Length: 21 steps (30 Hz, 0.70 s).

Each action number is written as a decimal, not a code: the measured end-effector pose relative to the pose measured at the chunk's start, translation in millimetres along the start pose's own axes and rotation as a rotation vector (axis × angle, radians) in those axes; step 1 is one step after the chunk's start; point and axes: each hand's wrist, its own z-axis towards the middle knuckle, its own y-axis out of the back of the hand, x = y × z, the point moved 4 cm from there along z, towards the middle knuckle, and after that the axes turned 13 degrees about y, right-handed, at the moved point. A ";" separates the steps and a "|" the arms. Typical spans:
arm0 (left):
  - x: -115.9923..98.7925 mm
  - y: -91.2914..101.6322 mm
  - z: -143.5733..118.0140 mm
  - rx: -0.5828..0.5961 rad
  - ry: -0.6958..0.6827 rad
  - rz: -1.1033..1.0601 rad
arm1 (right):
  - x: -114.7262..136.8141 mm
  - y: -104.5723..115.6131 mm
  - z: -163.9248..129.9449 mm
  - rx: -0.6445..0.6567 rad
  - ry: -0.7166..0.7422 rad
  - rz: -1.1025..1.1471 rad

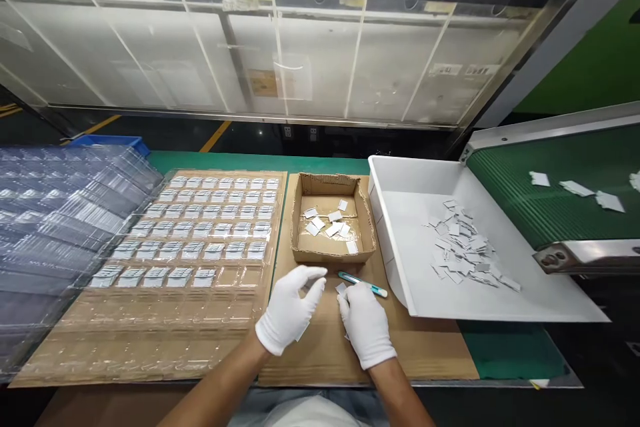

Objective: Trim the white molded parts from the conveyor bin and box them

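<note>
Left hand (287,313), white knit glove, fingers loosely spread, pale slip tucked under palm. Right hand (365,321), gloved, pinched small flat grey-white square piece (341,289) at fingertips, just above brown cardboard sheet (320,353). Teal pen-shaped tool (363,284) lay touching right fingers. Clear blister tray (165,300) lay left, pockets part-filled. No writing legible.

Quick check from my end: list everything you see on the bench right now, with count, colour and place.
clear blister tray: one, transparent, left of centre, back rows filled
stacked trays: a pile, clear, far left
cardboard box: one, brown, centre, a few pieces inside
white bin: one, right of the box
small pieces: many, pale grey, heaped in the bin
conveyor belt: one, green, far right, carrying several pieces
knife: one, teal, near the right hand
left hand: white glove
right hand: white glove, holding a small piece
</note>
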 end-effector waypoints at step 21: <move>11.6 -36.4 -59.3 0.505 0.826 -0.865 | 16.8 51.9 -40.2 -0.015 -0.301 0.987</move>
